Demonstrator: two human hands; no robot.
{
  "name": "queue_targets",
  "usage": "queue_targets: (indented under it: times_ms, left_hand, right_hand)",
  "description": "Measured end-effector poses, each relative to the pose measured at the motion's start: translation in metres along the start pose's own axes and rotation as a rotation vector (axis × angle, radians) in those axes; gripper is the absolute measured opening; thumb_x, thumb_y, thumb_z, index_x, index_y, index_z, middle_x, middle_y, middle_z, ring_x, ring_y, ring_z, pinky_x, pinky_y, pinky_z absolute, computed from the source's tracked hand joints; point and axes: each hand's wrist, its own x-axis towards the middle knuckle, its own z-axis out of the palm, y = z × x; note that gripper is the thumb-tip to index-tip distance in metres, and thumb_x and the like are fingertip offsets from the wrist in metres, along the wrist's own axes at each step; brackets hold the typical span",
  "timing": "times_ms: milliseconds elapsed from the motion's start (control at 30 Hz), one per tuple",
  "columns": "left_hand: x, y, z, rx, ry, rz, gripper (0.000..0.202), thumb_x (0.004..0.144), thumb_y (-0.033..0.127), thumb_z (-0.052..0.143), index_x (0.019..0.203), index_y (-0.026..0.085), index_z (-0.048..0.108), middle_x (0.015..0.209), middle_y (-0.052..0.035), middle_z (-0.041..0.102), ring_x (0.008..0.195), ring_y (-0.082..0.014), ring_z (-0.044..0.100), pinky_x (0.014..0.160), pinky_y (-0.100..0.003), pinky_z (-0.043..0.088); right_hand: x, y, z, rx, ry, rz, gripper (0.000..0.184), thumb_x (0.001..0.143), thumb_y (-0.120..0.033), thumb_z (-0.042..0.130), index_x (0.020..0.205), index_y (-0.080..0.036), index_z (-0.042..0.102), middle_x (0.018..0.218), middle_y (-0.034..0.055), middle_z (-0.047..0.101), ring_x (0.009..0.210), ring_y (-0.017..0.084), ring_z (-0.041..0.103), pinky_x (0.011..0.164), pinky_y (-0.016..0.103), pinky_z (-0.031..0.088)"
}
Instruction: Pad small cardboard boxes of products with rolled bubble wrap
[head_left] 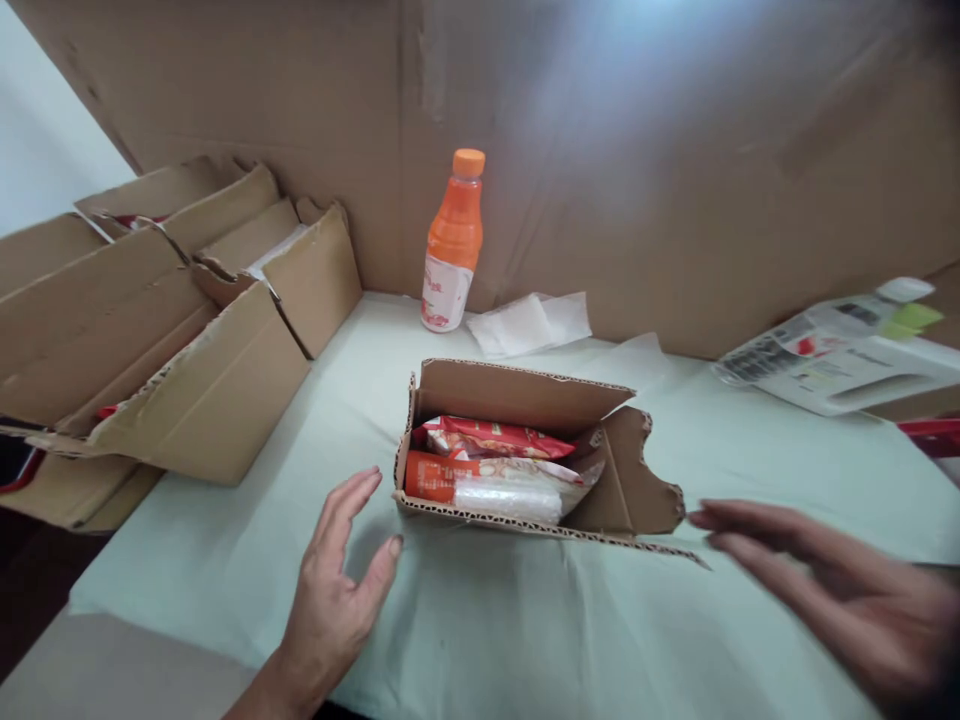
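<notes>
A small open cardboard box (517, 395) sits mid-table on a pale green cloth. Inside lie a red snack packet (487, 437) and an orange-and-clear packet (491, 488). My left hand (337, 575) hovers just left of the box, fingers apart, holding nothing. My right hand (832, 590) is at the box's right, fingers stretched toward the torn right flap (637, 480), fingertips close to its edge, holding nothing. It is slightly blurred.
An orange bottle (453, 243) stands at the back by a tall cardboard wall (675, 150), white paper (529, 322) beside it. Several larger open cartons (187, 330) crowd the left. A plastic-wrapped printed package (840, 350) lies at the right.
</notes>
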Motion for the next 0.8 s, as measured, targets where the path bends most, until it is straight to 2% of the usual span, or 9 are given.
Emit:
queue_targets:
  times_ms: [100, 167, 233, 400, 467, 533, 667, 733, 800]
  left_hand:
    - [-0.005, -0.019, 0.023, -0.198, -0.077, -0.232, 0.058, 0.089, 0.03, 0.064, 0.143, 0.026, 0.045, 0.146, -0.0124, 0.049, 0.129, -0.0279, 0.055, 0.11, -0.048, 0.046]
    - [0.001, -0.019, 0.04, -0.304, -0.072, -0.323, 0.06, 0.086, 0.032, 0.066, 0.142, 0.023, 0.046, 0.145, -0.0137, 0.05, 0.132, -0.0298, 0.053, 0.113, -0.05, 0.043]
    - [0.004, -0.012, 0.056, -0.366, -0.047, -0.354, 0.063, 0.083, 0.031, 0.068, 0.141, 0.021, 0.048, 0.143, -0.0139, 0.053, 0.135, -0.0313, 0.051, 0.116, -0.051, 0.038]
    - [-0.033, 0.0, 0.069, -0.391, -0.112, -0.318, 0.07, 0.079, 0.025, 0.072, 0.145, 0.024, 0.048, 0.147, -0.0127, 0.052, 0.139, -0.033, 0.046, 0.121, -0.05, 0.031]
    - [-0.049, -0.002, 0.062, -0.391, -0.106, -0.357, 0.071, 0.08, 0.027, 0.072, 0.147, 0.023, 0.046, 0.147, -0.0137, 0.052, 0.138, -0.0337, 0.047, 0.121, -0.052, 0.031]
    - [-0.052, -0.007, 0.047, -0.389, -0.049, -0.417, 0.073, 0.081, 0.032, 0.071, 0.148, 0.022, 0.042, 0.146, -0.0153, 0.052, 0.136, -0.0345, 0.049, 0.119, -0.055, 0.033]
    - [-0.026, -0.021, 0.02, -0.376, 0.131, -0.446, 0.074, 0.083, 0.035, 0.068, 0.15, 0.024, 0.036, 0.151, -0.0139, 0.046, 0.139, -0.0331, 0.046, 0.117, -0.051, 0.037]
    - [-0.005, -0.029, 0.016, -0.372, 0.183, -0.394, 0.076, 0.084, 0.031, 0.066, 0.152, 0.026, 0.032, 0.157, -0.0115, 0.038, 0.145, -0.0309, 0.039, 0.117, -0.047, 0.038]
    - [0.018, -0.036, 0.018, -0.367, 0.189, -0.343, 0.079, 0.084, 0.028, 0.065, 0.154, 0.028, 0.029, 0.161, -0.0107, 0.032, 0.148, -0.0298, 0.034, 0.116, -0.046, 0.04]
  right_hand:
    - [-0.034, 0.009, 0.052, -0.037, -0.144, 0.11, 0.033, 0.075, -0.057, 0.071, 0.087, -0.026, 0.073, 0.08, 0.007, 0.077, 0.062, 0.024, 0.069, 0.053, 0.037, 0.056]
    - [-0.041, 0.004, 0.087, -0.009, -0.127, 0.171, 0.037, 0.076, -0.058, 0.067, 0.08, -0.022, 0.068, 0.076, 0.0079, 0.075, 0.062, 0.023, 0.068, 0.051, 0.034, 0.054]
    - [-0.042, 0.001, 0.104, 0.045, -0.098, 0.223, 0.039, 0.079, -0.058, 0.062, 0.083, -0.02, 0.066, 0.077, 0.0086, 0.075, 0.064, 0.023, 0.069, 0.051, 0.033, 0.054]
    - [-0.055, 0.007, 0.079, 0.073, -0.069, 0.28, 0.04, 0.082, -0.059, 0.063, 0.087, -0.02, 0.068, 0.084, 0.0103, 0.077, 0.073, 0.027, 0.072, 0.061, 0.036, 0.057]
    - [-0.054, 0.006, 0.075, 0.045, -0.118, 0.246, 0.04, 0.084, -0.059, 0.061, 0.085, -0.02, 0.069, 0.084, 0.0103, 0.077, 0.075, 0.028, 0.071, 0.062, 0.036, 0.057]
    - [-0.037, -0.002, 0.091, 0.086, -0.195, 0.188, 0.038, 0.086, -0.057, 0.06, 0.088, -0.019, 0.068, 0.086, 0.0103, 0.076, 0.077, 0.027, 0.071, 0.063, 0.036, 0.056]
    - [0.04, -0.03, 0.172, 0.381, -0.318, 0.019, 0.045, 0.085, -0.048, 0.061, 0.12, -0.018, 0.058, 0.115, 0.0114, 0.071, 0.099, 0.027, 0.069, 0.078, 0.037, 0.059]
    - [0.079, -0.046, 0.223, 0.458, -0.294, -0.067, 0.059, 0.087, -0.043, 0.059, 0.139, -0.017, 0.044, 0.138, 0.0147, 0.058, 0.12, 0.028, 0.06, 0.093, 0.04, 0.056]
    - [0.104, -0.06, 0.27, 0.421, -0.236, -0.101, 0.061, 0.091, -0.036, 0.052, 0.146, -0.014, 0.036, 0.149, 0.0185, 0.046, 0.133, 0.029, 0.049, 0.105, 0.045, 0.049]
